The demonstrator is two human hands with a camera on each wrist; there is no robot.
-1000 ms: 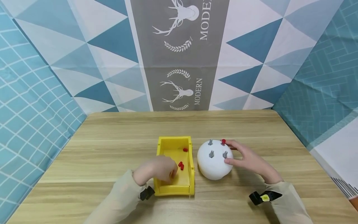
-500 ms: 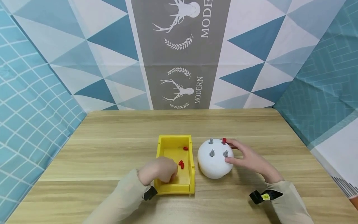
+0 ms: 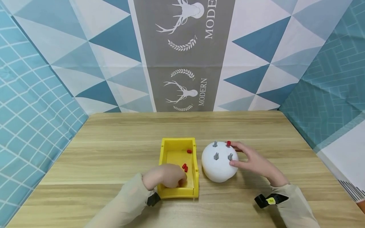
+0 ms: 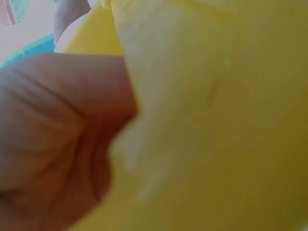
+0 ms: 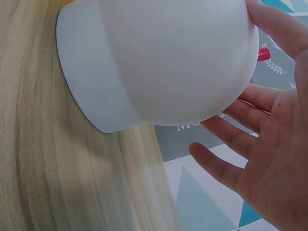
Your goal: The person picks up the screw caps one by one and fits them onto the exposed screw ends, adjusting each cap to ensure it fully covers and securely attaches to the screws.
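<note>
This looks like a small screened-off recording booth; what larger room holds it cannot be told. A creased back cloth with sideways deer prints and blue triangles, a gridded left cloth and a teal right cloth stand as walls on three sides of a wood-grain counter. Black wrist gear is worn on both sides.

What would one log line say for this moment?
left hand: in tray, hold hidden | right hand: touching dome | dome: red-capped peg, three bare pegs | tray: loose red caps
</note>
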